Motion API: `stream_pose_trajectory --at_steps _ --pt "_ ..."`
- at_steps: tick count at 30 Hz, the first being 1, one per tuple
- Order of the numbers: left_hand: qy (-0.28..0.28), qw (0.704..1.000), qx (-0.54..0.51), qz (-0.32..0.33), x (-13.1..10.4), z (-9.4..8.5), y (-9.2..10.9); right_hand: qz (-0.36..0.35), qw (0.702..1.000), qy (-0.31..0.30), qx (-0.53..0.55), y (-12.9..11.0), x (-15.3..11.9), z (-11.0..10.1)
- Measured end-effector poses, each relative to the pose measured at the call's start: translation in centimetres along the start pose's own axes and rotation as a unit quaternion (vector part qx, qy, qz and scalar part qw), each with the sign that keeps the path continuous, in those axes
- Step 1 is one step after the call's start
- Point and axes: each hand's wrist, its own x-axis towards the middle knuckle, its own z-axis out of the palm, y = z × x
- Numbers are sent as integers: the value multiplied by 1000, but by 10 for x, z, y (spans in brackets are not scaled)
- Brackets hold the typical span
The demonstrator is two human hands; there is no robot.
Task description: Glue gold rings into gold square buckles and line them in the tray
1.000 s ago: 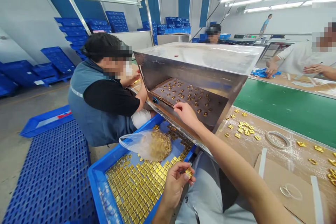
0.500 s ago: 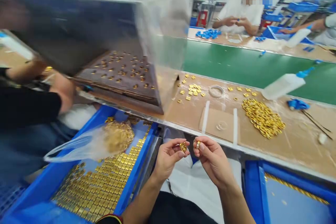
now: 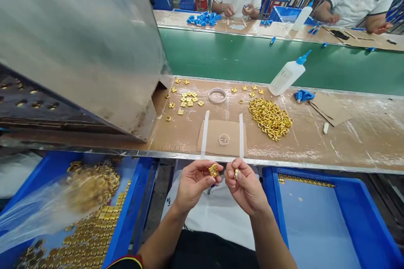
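Note:
Just in front of the bench edge, my left hand (image 3: pixel 196 181) pinches a square gold-coloured piece (image 3: pixel 213 170) between thumb and fingers. Close beside it, my right hand (image 3: pixel 245 185) is closed on a small gold ring (image 3: pixel 236 174); its far side is hidden by the fingers. The two pieces are a little apart. Beyond my hands, a cardboard pad (image 3: pixel 217 134) is held down by white strips and bears a small clear ring (image 3: pixel 224 139). A heap of gold rings (image 3: pixel 270 118) lies to its right, and loose square gold pieces (image 3: pixel 188 100) lie to its left.
A metal hood (image 3: pixel 94 42) stands on the bench at left. Blue trays flank me: the left tray (image 3: pixel 126 214) holds gold pieces and a plastic bag (image 3: pixel 34 214), the right tray (image 3: pixel 362 222) one gold row. A bottle (image 3: pixel 287 77) leans over the bench. Co-workers sit across the green belt (image 3: pixel 221 52).
The view has swung to the right, so the hood and left tray sit further left and more of the right tray shows. Both hands keep hold of their pieces, close together.

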Motion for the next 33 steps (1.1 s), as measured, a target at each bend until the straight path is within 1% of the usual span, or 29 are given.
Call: stream_pose_trajectory --at_steps 3,6,9,12,16,19,21,24,26,30,33 --pt "13 1000 5 -5 5 9 -6 10 1000 1 -10 -5 4 -9" --pt "18 1000 -5 -7 7 14 -9 23 1000 6 -5 -6 7 -14" --pt "23 1000 -14 -9 8 15 -10 38 999 11 1 -4 8 -15" --pt "35 999 -5 -11 8 12 -10 43 999 26 -16 -2 9 -14" --pt "31 999 -10 -4 7 6 -10 6 997 45 -65 -3 9 -11" --pt "26 1000 -14 -6 6 2 -11 -55 990 39 -125 -5 6 -8" --pt "40 999 -7 -16 4 1 -13 -97 975 55 -192 -6 2 -5" --pt "69 997 8 -30 3 2 -17 -139 936 96 -307 -6 -3 -1" --pt "75 997 19 -21 2 3 -20 -162 910 106 -366 -5 -6 1" --pt "80 996 47 12 2 5 -24 -207 872 102 -432 -4 -6 4" --pt "78 995 53 23 2 6 -24 -219 857 99 -457 -4 -5 5"
